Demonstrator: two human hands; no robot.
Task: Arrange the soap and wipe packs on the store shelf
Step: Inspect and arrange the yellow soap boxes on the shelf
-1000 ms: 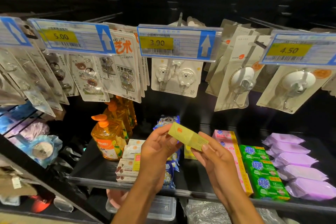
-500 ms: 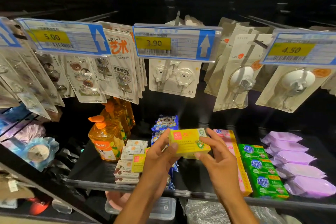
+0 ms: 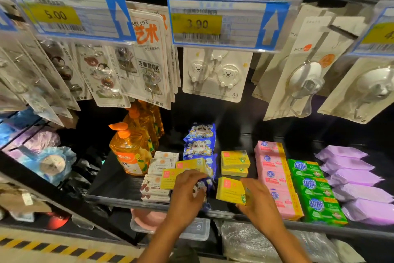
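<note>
Yellow soap (image 3: pixel 229 190) lands at six o'clock on the shelf (image 3: pixel 119 190), right hand (image 3: pixel 259 201) gripping its edge; left hand (image 3: pixel 185 190) curls round wipes (image 3: pixel 202 188) at nine. Next, likely: release, square the row.

Black metal shelf (image 3: pixel 119 186) stands against a dark back panel (image 3: pixel 234 117). Blue-and-yellow price tags (image 3: pixel 223 21) hang above its rear edge. Pale floor (image 3: pixel 32 237) below its left corner bears a yellow-black hazard stripe (image 3: pixel 64 249). Lighting dim.
</note>
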